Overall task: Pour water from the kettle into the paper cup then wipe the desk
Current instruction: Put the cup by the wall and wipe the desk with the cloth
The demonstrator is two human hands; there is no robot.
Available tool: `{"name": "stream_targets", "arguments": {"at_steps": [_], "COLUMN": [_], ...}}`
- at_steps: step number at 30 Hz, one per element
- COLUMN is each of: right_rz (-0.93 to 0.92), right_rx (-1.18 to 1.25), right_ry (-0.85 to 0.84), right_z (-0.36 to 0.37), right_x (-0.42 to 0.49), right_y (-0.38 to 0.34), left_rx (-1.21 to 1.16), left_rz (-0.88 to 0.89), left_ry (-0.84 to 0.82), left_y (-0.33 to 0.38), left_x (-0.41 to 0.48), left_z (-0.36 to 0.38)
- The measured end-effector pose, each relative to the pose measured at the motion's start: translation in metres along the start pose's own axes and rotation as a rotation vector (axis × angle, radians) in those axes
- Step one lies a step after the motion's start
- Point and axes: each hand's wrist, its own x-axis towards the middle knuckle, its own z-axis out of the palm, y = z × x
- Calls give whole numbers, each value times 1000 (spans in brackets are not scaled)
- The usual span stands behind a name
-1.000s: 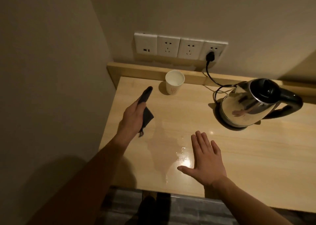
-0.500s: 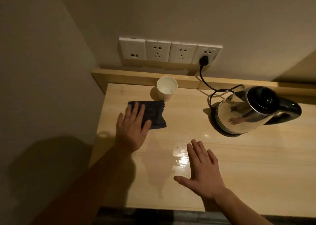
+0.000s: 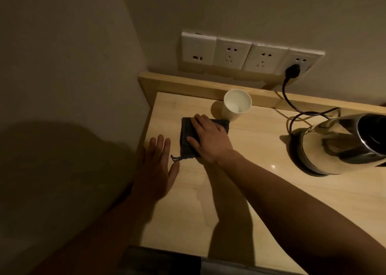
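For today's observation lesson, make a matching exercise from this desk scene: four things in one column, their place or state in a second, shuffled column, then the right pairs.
Column 1
1. paper cup
2. dark cloth
3. kettle
4. left hand

Column 2
A. flat on the bare desk, beside the cloth
B. pressed flat under the right hand
C. upright by the desk's back ledge
D. on its base at the right, its cord plugged into the wall socket

Pairs: 1-C, 2-B, 3-D, 4-A
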Motion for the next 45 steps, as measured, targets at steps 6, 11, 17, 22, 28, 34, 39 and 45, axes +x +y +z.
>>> {"name": "stream_targets", "arguments": {"at_steps": [6, 11, 17, 22, 28, 34, 39, 45], "right_rz": [91, 161, 187, 175, 153, 118, 84, 14], "right_rx": [-107, -132, -116, -91, -84, -82, -110, -113], "right_ry": [-3, -5, -9, -47, -80, -68, -25, 34], "right_z": [16, 25, 41, 53, 65, 81, 99, 118], "right_x": [-15, -34, -76, -112, -144, -184, -226, -265], "right_y": [-3, -3, -6, -17, -29, -44, -55, -59], "left_rx": [-15, 6, 48, 32, 41, 50, 43, 18], "left_rz": [28, -3, -5, 0, -9, -8, 1, 14], "left_ry": [89, 76, 53, 80, 72, 81, 76, 28], "left_y": [-2, -3, -2, -1, 0, 0, 0, 2], "left_x": [0, 3, 1, -2, -2, -2, -2, -9], "left_z": [6, 10, 6, 6, 6, 7, 10, 6]}}
